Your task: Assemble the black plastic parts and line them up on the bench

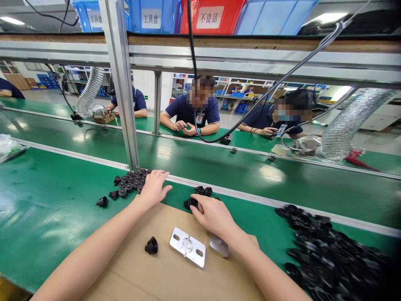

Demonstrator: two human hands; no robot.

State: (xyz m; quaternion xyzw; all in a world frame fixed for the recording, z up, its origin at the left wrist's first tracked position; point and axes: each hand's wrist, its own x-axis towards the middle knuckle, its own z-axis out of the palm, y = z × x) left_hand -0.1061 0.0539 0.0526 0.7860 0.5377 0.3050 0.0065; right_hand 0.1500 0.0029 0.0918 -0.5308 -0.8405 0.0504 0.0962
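My left hand (155, 188) lies with fingers stretched and thumb apart at the right edge of a cluster of black round cup-shaped parts (129, 184); its fingertips reach the table's back rail. The curled fingers and thumb of my right hand (214, 213) close around a black cup-shaped part (189, 203), whose far side the fingers partly hide. Just behind it sit a few more such parts (203, 191). On the brown cardboard (134, 271) lie a silver metal plate (188, 246) with two slots and a round recess, and a single black part (152, 246). A second metal piece (219, 246) shows partly under my right wrist.
A large heap of black parts (332, 251) covers the right side of the green table (62, 221). A metal post (119, 83) rises behind my left hand. A black cable (225, 136) hangs ahead. Several co-workers sit across the bench.
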